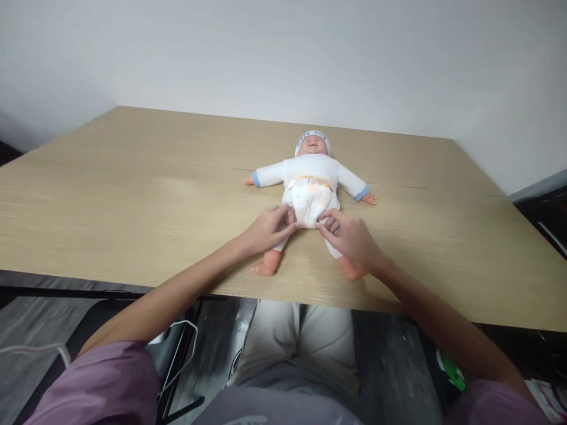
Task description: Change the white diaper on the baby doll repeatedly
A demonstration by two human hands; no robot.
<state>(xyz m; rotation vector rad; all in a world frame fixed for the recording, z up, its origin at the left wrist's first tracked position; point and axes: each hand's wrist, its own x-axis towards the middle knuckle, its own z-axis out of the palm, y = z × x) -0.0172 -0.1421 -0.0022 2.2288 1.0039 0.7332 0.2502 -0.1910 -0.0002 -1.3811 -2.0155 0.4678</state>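
A baby doll [271, 172] in a white outfit with blue cuffs and a white cap lies on its back, head away from me, arms spread. Around its hips is a white diaper [309, 199] with an orange-patterned waistband. My left hand [272, 227] pinches the diaper's edge at the leg opening on the left, thumb and fingers together. At the opposite leg opening, my right hand [348, 236] pinches the other edge. The doll's bare feet point towards me; my right hand and wrist partly cover the one on the right.
The wide wooden table [133, 206] reaches back to a pale wall [274, 59]. Its front edge runs just above my lap. Below on the left, a white cable [190, 348] hangs beside a black chair. A green item [452, 370] shows under the table at the right.
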